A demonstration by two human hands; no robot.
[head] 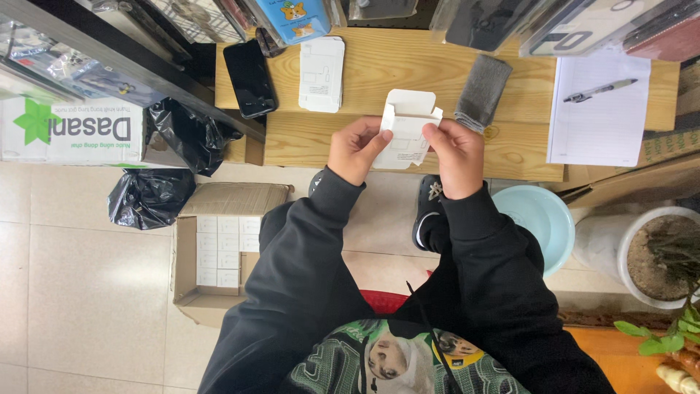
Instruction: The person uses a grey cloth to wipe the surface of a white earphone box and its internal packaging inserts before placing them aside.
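We hold a small white carton (pixel 405 130) above the near edge of the wooden counter (pixel 510 149), its top flaps standing open and faint grey print on its face. Our left hand (pixel 356 149) pinches its left side with curled fingers; our right hand (pixel 458 155) grips its right side, thumb pressed to the front. Flat white cartons (pixel 321 73), a black phone (pixel 249 78) and a grey cloth (pixel 482 91) lie beyond.

Small white carton (pixel 405 130), top flaps open, held above wooden bench.
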